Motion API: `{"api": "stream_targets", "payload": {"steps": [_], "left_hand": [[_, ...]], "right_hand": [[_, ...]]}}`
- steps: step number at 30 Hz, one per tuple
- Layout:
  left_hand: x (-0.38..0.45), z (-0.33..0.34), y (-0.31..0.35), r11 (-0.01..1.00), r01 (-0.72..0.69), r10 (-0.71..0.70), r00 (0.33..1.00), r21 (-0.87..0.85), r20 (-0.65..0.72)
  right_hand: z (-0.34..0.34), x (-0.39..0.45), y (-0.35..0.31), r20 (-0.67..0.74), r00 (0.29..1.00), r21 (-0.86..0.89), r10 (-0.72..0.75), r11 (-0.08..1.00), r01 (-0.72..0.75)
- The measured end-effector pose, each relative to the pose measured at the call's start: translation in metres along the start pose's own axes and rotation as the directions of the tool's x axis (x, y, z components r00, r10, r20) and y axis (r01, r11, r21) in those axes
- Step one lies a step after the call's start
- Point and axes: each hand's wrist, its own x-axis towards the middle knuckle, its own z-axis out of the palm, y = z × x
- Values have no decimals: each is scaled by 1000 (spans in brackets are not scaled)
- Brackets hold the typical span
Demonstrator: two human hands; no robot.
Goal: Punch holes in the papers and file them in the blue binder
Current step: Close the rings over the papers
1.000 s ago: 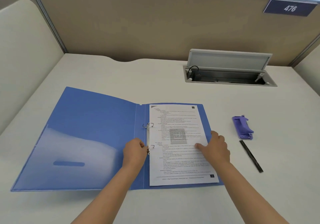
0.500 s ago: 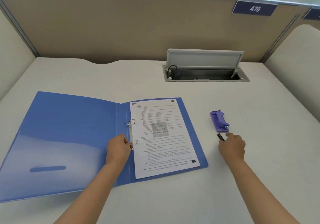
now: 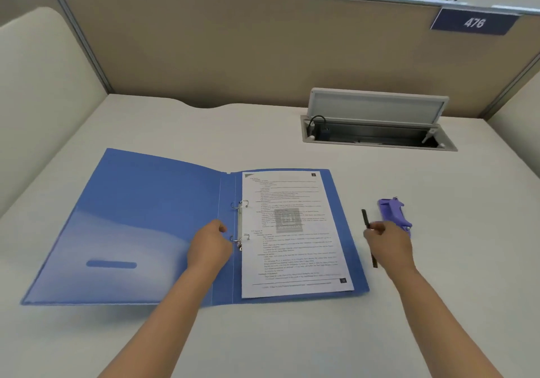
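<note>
The blue binder (image 3: 140,217) lies open flat on the desk. A printed paper (image 3: 295,237) sits on its right half, threaded on the two metal rings (image 3: 242,220). My left hand (image 3: 209,246) rests on the spine, fingertips at the lower ring's clasp. My right hand (image 3: 388,244) is to the right of the binder, fingers closed on a thin black strip (image 3: 365,218) lifted off the desk. The purple hole punch (image 3: 394,212) stands just behind that hand.
An open cable tray (image 3: 377,132) with a raised lid is set into the desk at the back right. Beige partition walls (image 3: 233,44) enclose the desk on three sides, with a number sign (image 3: 473,22) at top right.
My right hand left the paper, reached right to the black strip beside the punch, and has picked it up and carried it toward the binder. My left hand stayed at the lower ring.
</note>
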Motion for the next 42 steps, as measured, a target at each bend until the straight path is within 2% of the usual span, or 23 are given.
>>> {"api": "stream_targets", "payload": {"steps": [2, 4, 6, 7, 8, 10, 13, 21, 25, 28, 33, 38, 42], "left_hand": [[-1, -8, 3, 994, -19, 15, 999, -111, -33], [-2, -15, 13, 906, 39, -24, 999, -421, 42], [-5, -24, 23, 701, 179, -27, 974, -691, 225], [-6, -27, 26, 615, 236, 1, 954, -752, 300], [-5, -29, 28, 554, 277, 28, 936, -785, 351], [-1, -29, 29, 514, 294, 59, 925, -806, 376], [8, -28, 24, 531, 285, 25, 936, -798, 351], [39, -39, 26, 528, 352, 10, 907, -773, 420], [63, -46, 31, 650, 203, -7, 965, -733, 261], [78, -40, 24, 747, 152, -28, 980, -647, 198], [87, -16, 15, 852, 137, -38, 979, -506, 200], [90, -3, 14, 902, 95, -20, 984, -421, 179], [92, 1, 13, 922, 70, -14, 989, -380, 149]], "right_hand": [[14, -19, -37, 177, 983, 259, -45, 966, -2], [31, -41, -71, 379, 918, 431, -118, 900, -62], [53, -61, -99, 527, 829, 492, -188, 863, -117], [63, -69, -108, 575, 790, 501, -211, 855, -136], [71, -75, -115, 603, 765, 499, -225, 855, -141], [86, -81, -122, 617, 750, 484, -236, 866, -125], [98, -83, -127, 602, 764, 472, -233, 875, -105], [106, -67, -137, 574, 793, 389, -206, 920, -43], [91, -30, -143, 397, 901, 407, -173, 913, -4], [84, -12, -135, 343, 933, 385, -105, 922, -38], [104, -21, -125, 401, 911, 296, -97, 955, -29], [135, -36, -135, 440, 878, 219, -189, 971, 99], [147, -37, -141, 439, 877, 152, -197, 978, 143]]}}
